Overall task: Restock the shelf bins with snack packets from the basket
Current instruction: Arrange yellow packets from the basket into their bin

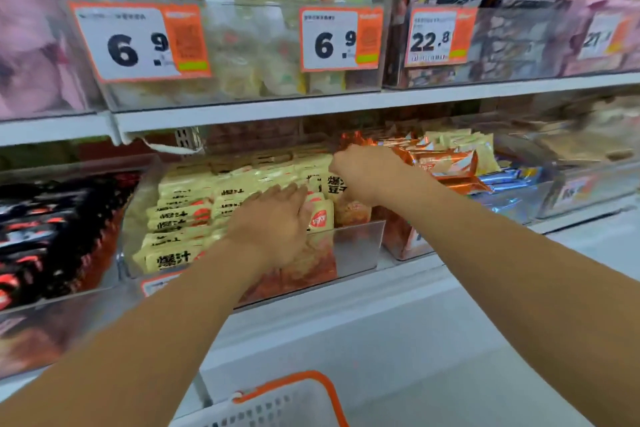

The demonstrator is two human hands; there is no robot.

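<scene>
The fingers of the left hand [277,218] are laid fairly straight and close together, pressed flat on the pale yellow snack packets [194,208] in a clear shelf bin [360,246]. The fingers of the right hand [363,172] are curled downward at the back of the same bin; whether a packet is pinched cannot be told, since the fingertips are hidden. Two bare forearms are seen. The yellow packets are stacked in several rows, too many to be counted. Orange packets [440,159] are heaped in the neighbouring bin on the right, and black packets [52,229] fill the bin on the left. Four price tags are counted on the upper shelf; the leftmost [138,42] is marked 6.9. One white basket [277,406] with an orange handle is seen at the bottom edge; its contents are not visible.
</scene>
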